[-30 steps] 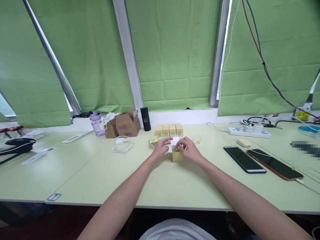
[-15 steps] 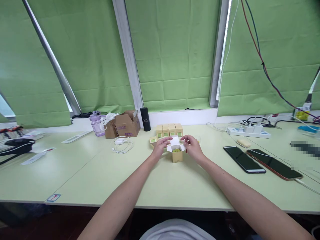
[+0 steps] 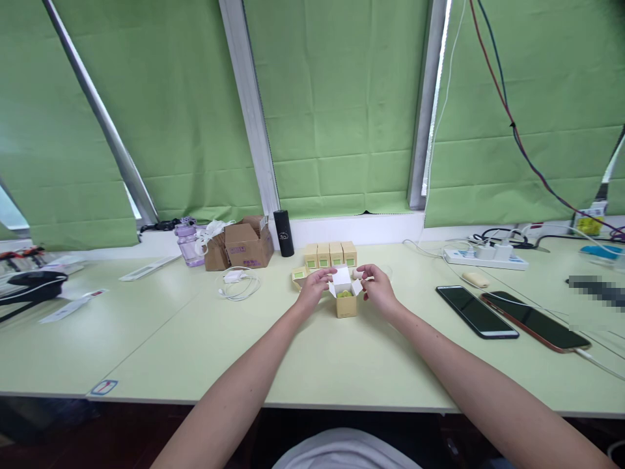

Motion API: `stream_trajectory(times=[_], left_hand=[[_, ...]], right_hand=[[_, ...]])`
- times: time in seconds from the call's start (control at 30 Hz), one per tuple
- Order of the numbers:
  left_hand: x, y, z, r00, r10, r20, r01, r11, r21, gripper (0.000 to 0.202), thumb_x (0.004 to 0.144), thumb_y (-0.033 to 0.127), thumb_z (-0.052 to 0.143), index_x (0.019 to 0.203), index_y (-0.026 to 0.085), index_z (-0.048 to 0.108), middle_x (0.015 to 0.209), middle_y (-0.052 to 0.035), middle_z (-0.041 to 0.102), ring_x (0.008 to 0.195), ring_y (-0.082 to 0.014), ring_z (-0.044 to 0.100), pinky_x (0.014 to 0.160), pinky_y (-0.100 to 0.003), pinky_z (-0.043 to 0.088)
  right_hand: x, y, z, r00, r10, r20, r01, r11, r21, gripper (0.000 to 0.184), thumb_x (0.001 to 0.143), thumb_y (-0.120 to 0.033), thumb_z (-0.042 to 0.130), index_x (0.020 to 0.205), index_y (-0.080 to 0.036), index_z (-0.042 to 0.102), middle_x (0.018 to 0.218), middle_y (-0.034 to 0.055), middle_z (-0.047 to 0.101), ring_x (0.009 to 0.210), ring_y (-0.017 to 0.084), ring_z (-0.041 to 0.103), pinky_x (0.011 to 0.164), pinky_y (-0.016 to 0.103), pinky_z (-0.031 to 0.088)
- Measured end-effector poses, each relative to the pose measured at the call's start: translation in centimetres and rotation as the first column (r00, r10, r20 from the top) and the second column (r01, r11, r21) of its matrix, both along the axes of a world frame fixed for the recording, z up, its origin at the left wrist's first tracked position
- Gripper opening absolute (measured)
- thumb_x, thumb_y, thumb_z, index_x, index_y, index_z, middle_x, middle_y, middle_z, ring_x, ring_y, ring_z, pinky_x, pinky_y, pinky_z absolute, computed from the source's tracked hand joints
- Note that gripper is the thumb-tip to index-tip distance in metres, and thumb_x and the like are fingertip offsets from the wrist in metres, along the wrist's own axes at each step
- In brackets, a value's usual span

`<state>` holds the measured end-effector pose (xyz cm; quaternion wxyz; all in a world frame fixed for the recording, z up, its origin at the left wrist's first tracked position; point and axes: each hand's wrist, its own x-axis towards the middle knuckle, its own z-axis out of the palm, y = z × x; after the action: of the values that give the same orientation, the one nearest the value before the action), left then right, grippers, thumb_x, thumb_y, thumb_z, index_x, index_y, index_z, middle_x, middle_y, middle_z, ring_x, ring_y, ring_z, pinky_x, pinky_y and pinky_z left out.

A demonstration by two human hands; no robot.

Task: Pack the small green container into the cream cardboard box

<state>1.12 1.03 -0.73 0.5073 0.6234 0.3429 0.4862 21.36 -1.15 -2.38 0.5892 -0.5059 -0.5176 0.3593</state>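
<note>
In front of me a small cardboard box (image 3: 346,307) stands on the table with its white-lined lid (image 3: 342,277) raised and its side flaps spread. Something yellow-green (image 3: 345,294) shows inside; its kind is unclear. My left hand (image 3: 315,286) is at the left side of the lid, fingers stretched toward its upper edge and thumb by the left flap. On the other side my right hand (image 3: 375,288) has thumb and fingertips at the right flap, pinched together. Behind, several matching closed boxes (image 3: 330,255) stand in a row, and one more box (image 3: 299,277) lies beside my left hand.
Two phones (image 3: 477,312) lie at the right, near a power strip (image 3: 486,258) with cables. A white cable (image 3: 240,284), an open brown carton (image 3: 249,243), a purple bottle (image 3: 189,243) and a black cylinder (image 3: 284,233) are at the left and back.
The side flaps of the small box have tilted up and inward slightly. Both hands have stayed nearly in place, the right fingers shifting a little at the flap.
</note>
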Motion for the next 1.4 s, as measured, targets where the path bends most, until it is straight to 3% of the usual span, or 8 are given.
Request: stream_trajectory(times=[0.23,0.6,1.13,1.4], left_hand=[[0.3,-0.1,-0.2,1.000,-0.004,-0.003,0.004,1.000,0.013,0.043,0.070,0.013,0.063,0.113,0.016,0.068,0.093,-0.0051,0.076,0.089,-0.0188,0.070,0.086,-0.031,0.049],[0.5,-0.5,-1.0,0.997,-0.005,-0.074,0.009,0.998,0.059,0.043,0.079,0.020,0.074,0.120,0.021,0.062,0.105,-0.0059,0.072,0.102,-0.0203,0.068,0.090,-0.031,0.050],[0.7,-1.0,-1.0,0.986,0.036,-0.164,-0.019,0.994,0.106,0.045,0.081,0.017,0.072,0.123,0.022,0.055,0.123,-0.0115,0.069,0.120,-0.0256,0.065,0.101,-0.038,0.047],[0.9,-1.4,-1.0,0.986,0.030,-0.163,-0.013,0.995,0.100,0.045,0.082,0.015,0.067,0.125,0.023,0.052,0.124,-0.0110,0.069,0.115,-0.0243,0.067,0.104,-0.040,0.046]], right_hand=[[0.0,-0.4,0.5,0.999,0.001,-0.037,-0.005,0.995,-0.103,0.045,0.062,-0.021,0.053,0.105,-0.024,0.063,0.100,0.0021,0.055,0.065,0.013,0.056,0.044,0.024,0.047],[0.0,-0.2,0.1,1.000,0.024,-0.019,-0.026,0.993,-0.112,0.050,0.060,-0.020,0.053,0.109,-0.026,0.060,0.101,0.0030,0.058,0.064,0.013,0.056,0.045,0.024,0.047],[-0.2,-1.3,1.7,0.964,0.075,-0.256,-0.124,0.976,-0.181,0.055,0.050,-0.017,0.052,0.104,-0.026,0.059,0.092,-0.0001,0.054,0.062,0.013,0.053,0.045,0.026,0.042],[-0.3,-1.2,1.5,0.954,0.079,-0.289,-0.135,0.974,-0.179,0.059,0.047,-0.016,0.053,0.105,-0.025,0.059,0.092,-0.0013,0.053,0.061,0.013,0.054,0.043,0.027,0.040]])
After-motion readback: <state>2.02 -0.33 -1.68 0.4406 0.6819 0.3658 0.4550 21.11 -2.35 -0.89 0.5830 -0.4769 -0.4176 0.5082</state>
